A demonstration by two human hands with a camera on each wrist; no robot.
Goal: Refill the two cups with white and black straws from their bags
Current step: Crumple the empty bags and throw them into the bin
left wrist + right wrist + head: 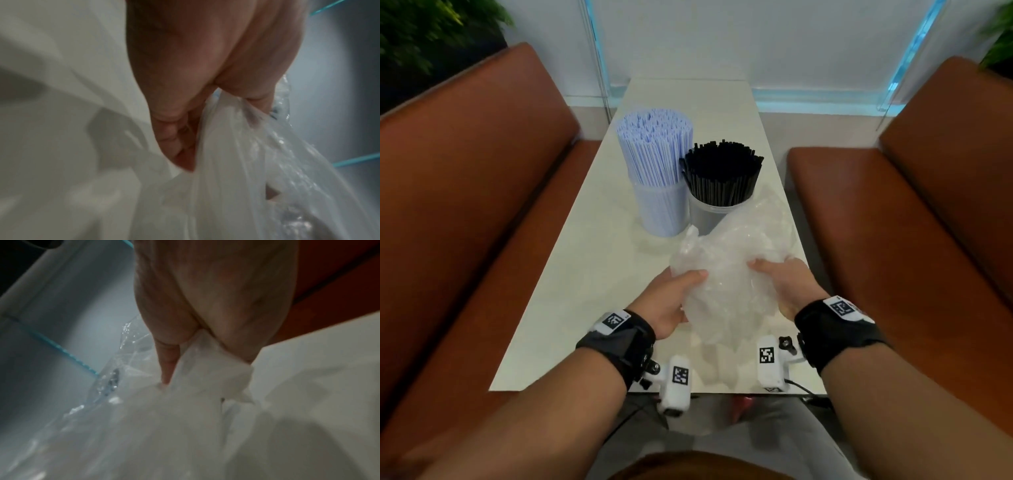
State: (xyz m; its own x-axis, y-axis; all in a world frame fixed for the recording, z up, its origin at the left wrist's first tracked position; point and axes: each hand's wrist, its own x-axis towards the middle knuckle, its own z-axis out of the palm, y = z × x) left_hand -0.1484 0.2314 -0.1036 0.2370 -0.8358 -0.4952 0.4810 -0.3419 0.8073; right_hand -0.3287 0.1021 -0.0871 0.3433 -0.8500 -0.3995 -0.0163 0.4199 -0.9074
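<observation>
A long, narrow table with a pale, glossy off-white top [599, 274] runs away from the viewer toward a white wall [756, 41]. On each side stands a padded bench in reddish-brown leather: the left bench [465, 192] with a tall backrest, the right bench [893, 219] with its seat just beside the table edge. Clear acrylic panels with glowing turquoise edges [914, 51] stand before the wall at the far end. Dark green leafy plants [424, 31] rise behind the left bench, and more foliage [1000, 37] shows above the right one. The light is soft and even.
</observation>
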